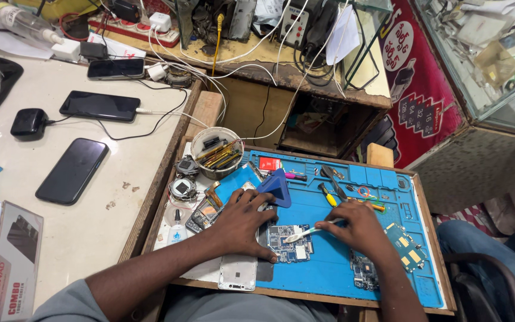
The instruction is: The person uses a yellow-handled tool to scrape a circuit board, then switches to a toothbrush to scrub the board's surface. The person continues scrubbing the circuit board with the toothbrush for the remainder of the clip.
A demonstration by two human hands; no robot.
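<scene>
- The left hand [242,222] presses flat, fingers spread, pinning the circuit board [289,243] just to its right on the blue mat [329,268]; keep that pressure steady.
- The right hand [359,229] pinches a white brush [310,232], bristles on the board; short, light strokes seem safest.

The left hand [242,223] hides part of the circuit board [289,243]; the box [1,262] is cut off at the left edge.
</scene>
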